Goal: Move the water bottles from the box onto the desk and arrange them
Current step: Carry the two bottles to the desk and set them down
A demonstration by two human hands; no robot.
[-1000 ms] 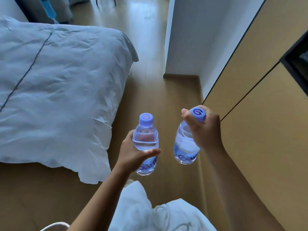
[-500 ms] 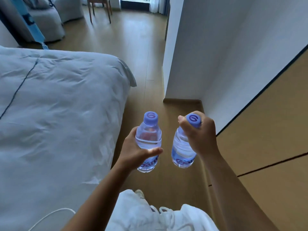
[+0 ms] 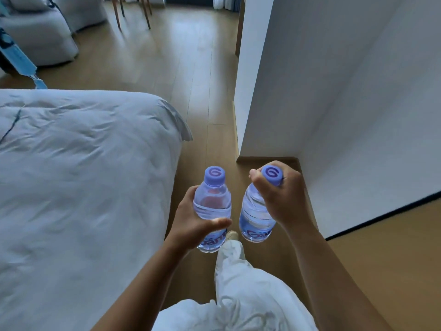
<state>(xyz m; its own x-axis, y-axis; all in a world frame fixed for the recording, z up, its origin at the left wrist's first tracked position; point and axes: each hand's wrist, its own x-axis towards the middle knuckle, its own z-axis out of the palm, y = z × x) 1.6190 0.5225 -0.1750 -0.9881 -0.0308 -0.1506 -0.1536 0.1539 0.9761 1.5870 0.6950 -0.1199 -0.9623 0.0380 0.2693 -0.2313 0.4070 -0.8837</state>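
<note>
I carry two small clear water bottles with purple caps in front of me, above the wooden floor. My left hand (image 3: 191, 225) grips the body of the left bottle (image 3: 213, 201), which stands upright, thumb across its front. My right hand (image 3: 279, 197) grips the right bottle (image 3: 254, 217) from above around its neck and cap, and that bottle hangs slightly tilted. The two bottles are close but apart. No box and no desk are in view.
A bed with a white duvet (image 3: 83, 187) fills the left side. A white wall corner (image 3: 253, 91) and wooden panelling (image 3: 393, 259) line the right. The wooden floor aisle (image 3: 191, 80) runs ahead to an armchair (image 3: 43, 32) and chair legs (image 3: 133, 13).
The view has tilted up and moved forward along the aisle, showing more of the room ahead. Both hands still hold their bottles in the same grips, now slightly closer together.
</note>
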